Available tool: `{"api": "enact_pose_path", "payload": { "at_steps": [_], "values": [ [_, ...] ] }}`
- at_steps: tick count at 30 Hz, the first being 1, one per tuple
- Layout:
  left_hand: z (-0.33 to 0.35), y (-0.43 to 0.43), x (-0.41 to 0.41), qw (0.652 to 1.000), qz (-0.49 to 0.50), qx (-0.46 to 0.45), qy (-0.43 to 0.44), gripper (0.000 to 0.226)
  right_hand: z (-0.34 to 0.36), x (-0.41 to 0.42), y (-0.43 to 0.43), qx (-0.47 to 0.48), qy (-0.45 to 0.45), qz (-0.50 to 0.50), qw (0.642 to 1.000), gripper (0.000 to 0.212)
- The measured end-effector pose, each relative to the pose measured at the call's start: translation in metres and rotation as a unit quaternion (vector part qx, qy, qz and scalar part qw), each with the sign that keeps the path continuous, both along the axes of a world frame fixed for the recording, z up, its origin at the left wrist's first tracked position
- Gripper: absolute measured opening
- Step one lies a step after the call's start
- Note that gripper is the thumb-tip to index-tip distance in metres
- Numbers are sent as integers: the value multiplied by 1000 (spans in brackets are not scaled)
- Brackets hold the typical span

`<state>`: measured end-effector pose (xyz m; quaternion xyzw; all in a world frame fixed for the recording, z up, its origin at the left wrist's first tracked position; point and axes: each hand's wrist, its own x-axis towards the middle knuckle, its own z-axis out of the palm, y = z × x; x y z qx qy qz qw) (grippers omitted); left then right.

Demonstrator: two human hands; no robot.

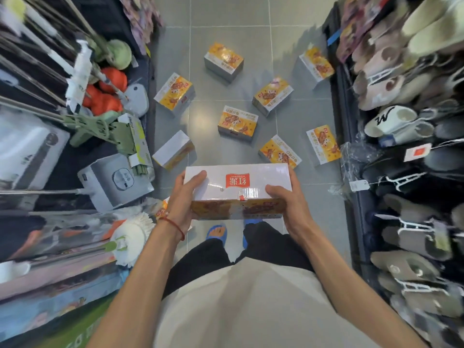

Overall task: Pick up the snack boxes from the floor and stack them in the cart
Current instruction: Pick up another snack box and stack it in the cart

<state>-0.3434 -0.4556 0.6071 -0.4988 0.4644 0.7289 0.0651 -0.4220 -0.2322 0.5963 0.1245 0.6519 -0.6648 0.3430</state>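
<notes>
Head camera looks straight down on a glossy white rectangular snack box with a red logo (238, 183), held level in front of the person's body above the grey tiled floor (226, 21). The left hand (184, 199) grips its left end and the right hand (288, 204) its right end. Both thumbs lie on the white top face, while the remaining fingers curl under the box and cannot be seen.

The box hides most of the right foot, so only the left blue sandal (217, 233) shows fully. Behind the left wrist, which wears a red string bracelet (175, 226), just a corner of another yellow carton (162, 209) peeks out. The frame's edges are smeared, so much of the shelf stock is hard to read.

Eight yellow-and-white snack boxes (238, 121) lie scattered on the floor ahead, well apart from one another; the nearest is partly covered by the held box's far right corner. A white round mop head (133, 237) and other cleaning goods crowd the left side. A rack of slippers (401, 96) lines the right, leaving a narrow aisle.
</notes>
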Motion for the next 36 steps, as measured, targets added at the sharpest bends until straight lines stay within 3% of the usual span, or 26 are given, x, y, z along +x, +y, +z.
{"api": "enact_pose_path", "payload": {
  "at_steps": [11,14,17,21,26,32,36],
  "values": [
    [23,-1,12,970,-228,-62,59,41,24,99,9,-20,-4,-222,975,44],
    [31,14,11,950,-293,-76,74,43,29,127,22,-31,-10,-289,957,46],
    [38,40,13,927,-355,-88,89,37,32,160,42,-36,-17,-354,934,56],
    [49,92,20,893,-429,-95,93,44,41,207,74,-41,-17,-435,899,33],
    [60,170,50,858,-495,-86,109,25,48,272,126,-22,-15,-520,854,27],
    [69,278,112,801,-580,-85,123,29,52,368,199,-21,-10,-602,798,38],
    [73,349,167,761,-631,-78,132,30,51,436,245,-30,-14,-662,749,30]
  ]
}}
